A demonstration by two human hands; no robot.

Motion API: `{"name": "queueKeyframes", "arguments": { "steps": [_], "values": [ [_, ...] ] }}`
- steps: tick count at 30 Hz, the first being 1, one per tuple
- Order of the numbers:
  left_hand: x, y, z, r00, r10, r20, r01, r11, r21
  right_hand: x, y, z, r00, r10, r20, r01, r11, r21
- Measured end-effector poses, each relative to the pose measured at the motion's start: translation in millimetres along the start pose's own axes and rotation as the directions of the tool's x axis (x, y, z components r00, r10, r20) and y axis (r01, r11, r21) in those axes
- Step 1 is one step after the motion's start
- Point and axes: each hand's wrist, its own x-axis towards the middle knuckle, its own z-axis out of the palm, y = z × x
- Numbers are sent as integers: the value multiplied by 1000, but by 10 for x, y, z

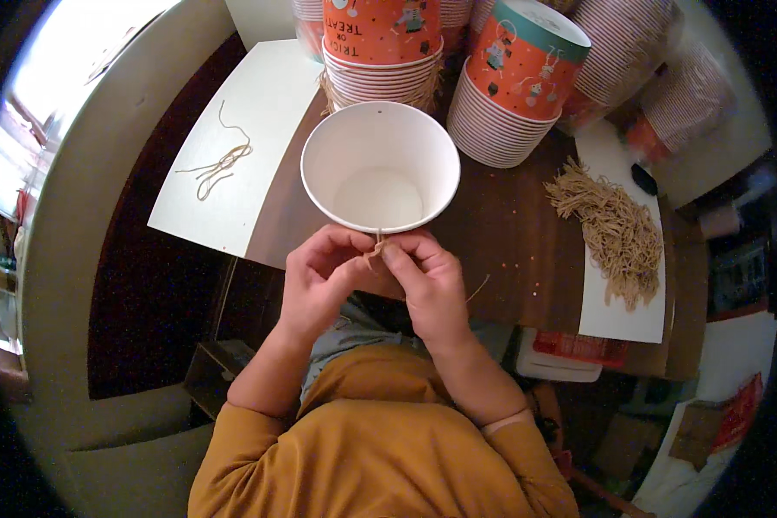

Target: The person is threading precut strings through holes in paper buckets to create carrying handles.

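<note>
A white paper bucket (319, 173) stands at the table's near edge with its open top toward me. At the near side of its rim, a tan cord (379, 245) comes down between my hands. My left hand (324, 272) pinches the cord from one side, fingers curled. My right hand (427, 281) presses its thumb and forefinger on the same cord, fingertips almost touching the left ones. A thin loose end (479, 287) sticks out beside the right hand. The fingers partly cover where the cord is looped. The bucket's outside is mostly hidden.
Behind the bucket stand nested stacks of orange printed buckets (380, 39), another stack (505, 129) to the right. A heap of tan cords (617, 237) lies on a white board at right. Several loose cords (224, 160) lie on a white board (198, 211) at left.
</note>
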Motion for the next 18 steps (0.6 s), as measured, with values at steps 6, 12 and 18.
{"name": "queueKeyframes", "arguments": {
  "steps": [6,12,18],
  "values": [
    [13,-51,-78,911,386,143,-409,806,429,9,-11,17,994,-97,-41,92,989,-116],
    [-5,-48,38,819,555,148,-485,531,695,39,45,8,992,-109,-55,102,987,-122],
    [4,-107,17,784,596,176,-490,419,764,41,64,1,999,-22,-38,22,1000,-4]
  ]
}}
